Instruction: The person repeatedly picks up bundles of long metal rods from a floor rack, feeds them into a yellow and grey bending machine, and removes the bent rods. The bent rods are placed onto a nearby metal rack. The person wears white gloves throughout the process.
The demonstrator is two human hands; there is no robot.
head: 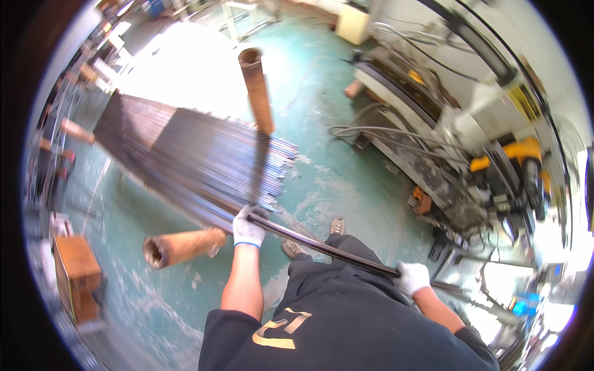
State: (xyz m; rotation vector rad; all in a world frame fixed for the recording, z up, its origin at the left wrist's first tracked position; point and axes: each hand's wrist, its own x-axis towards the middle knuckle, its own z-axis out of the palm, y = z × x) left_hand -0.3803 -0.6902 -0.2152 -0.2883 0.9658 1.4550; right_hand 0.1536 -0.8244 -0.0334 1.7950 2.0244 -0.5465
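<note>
Both my hands wear white knit gloves and grip a long dark metal bar, which may be more than one piece and crosses in front of my waist. My left hand holds it beside the near corner of a wide layer of long metal bars. My right hand is closed around it at my right side, and the bar runs on past that hand. Upright rust-brown tubes stand at the sides of the layer, one at its far edge and one at its near edge.
Machinery with loose cables lines the right side, with a yellow and black machine part beyond. An orange-brown wooden cabinet stands at the lower left. Green painted floor shows around my shoes. A pale metal frame stands at the back.
</note>
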